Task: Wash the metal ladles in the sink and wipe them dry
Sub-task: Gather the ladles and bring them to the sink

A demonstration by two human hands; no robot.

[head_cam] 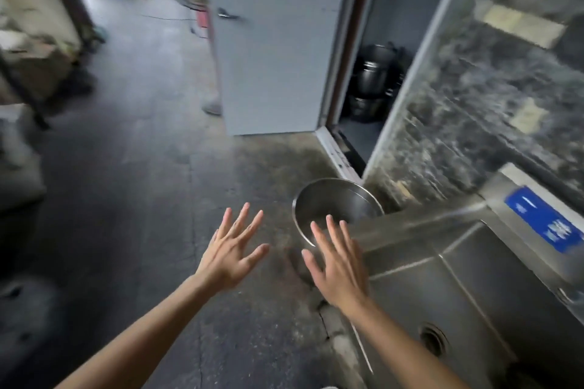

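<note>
Both the left hand (232,257) and right hand (339,270) are held out empty, fingers spread, likely in readiness to begin; no ladles are seen, and the sink (467,287), beside a basin (328,202), holds nothing

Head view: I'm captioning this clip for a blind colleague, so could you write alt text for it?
Two empty hands, left hand and right hand, reach forward with fingers spread over a concrete floor. A round metal basin sits just beyond them beside a steel sink; no ladle is visible. Behind stands an open grey door.
</note>
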